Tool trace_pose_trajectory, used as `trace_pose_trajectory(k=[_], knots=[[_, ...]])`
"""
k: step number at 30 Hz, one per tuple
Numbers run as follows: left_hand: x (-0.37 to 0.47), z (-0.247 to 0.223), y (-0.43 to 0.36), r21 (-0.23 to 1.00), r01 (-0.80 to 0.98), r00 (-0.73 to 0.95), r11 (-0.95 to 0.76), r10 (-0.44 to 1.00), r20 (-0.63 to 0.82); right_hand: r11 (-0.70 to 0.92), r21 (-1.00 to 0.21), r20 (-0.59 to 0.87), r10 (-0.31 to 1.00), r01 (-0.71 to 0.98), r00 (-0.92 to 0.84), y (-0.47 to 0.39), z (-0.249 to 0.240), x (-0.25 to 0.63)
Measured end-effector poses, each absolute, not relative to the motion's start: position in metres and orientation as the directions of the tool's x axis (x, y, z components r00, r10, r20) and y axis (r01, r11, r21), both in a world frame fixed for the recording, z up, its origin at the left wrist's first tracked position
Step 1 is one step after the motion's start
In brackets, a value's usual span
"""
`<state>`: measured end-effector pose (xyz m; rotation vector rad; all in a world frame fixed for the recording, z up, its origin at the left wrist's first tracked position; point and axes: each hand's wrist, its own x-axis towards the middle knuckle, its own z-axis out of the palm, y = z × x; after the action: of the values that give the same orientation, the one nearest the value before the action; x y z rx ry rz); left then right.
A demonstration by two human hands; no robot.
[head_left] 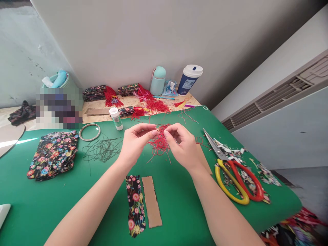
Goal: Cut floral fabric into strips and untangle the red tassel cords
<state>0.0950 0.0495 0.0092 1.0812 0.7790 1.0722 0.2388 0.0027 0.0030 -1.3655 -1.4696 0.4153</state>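
Both of my hands are raised over the middle of the green table, close together. My left hand (138,140) pinches thumb to fingers, with a tiny yellowish bit at the tips that is too small to make out. Just to its right, my right hand (180,143) is also closed in a pinch, and what it holds is hidden. A tangle of red cords (161,143) lies behind and between them. Nearer to me are a floral fabric strip (135,206) and a brown card strip (152,201), side by side and apart.
Scissors (230,171) with yellow and red handles lie at the right among scraps. Folded floral cloth (53,155), dark cords (102,149), a ring (90,132) and a white-capped bottle (116,119) are at the left. A flask (158,81) and cup (190,80) stand behind.
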Motion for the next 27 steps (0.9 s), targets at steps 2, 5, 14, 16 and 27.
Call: trace_pose_trajectory(k=[2,5,14,16,27], knots=[[0.095,0.010,0.049,0.970,-0.241,0.284,0.036,0.958,0.035,0.277,-0.824,0.420,0.884,0.494,0.206,0.002,0.004,0.239],[0.097,0.009,0.049,0.981,-0.188,0.269,-0.052,0.958,0.102,0.263,-0.857,0.396,0.887,0.444,0.238,0.002,0.006,0.240],[0.097,0.005,0.043,0.956,-0.091,0.402,-0.278,0.868,0.291,0.238,-0.932,0.307,0.920,0.274,0.245,0.003,0.007,0.239],[0.095,0.006,0.043,0.932,-0.044,0.440,-0.359,0.831,0.341,0.244,-0.937,0.303,0.925,0.251,0.231,0.003,0.006,0.239],[0.091,-0.001,0.048,0.594,0.303,0.535,-0.745,0.649,0.541,0.286,-0.880,0.339,0.938,0.380,0.079,0.003,0.004,0.240]])
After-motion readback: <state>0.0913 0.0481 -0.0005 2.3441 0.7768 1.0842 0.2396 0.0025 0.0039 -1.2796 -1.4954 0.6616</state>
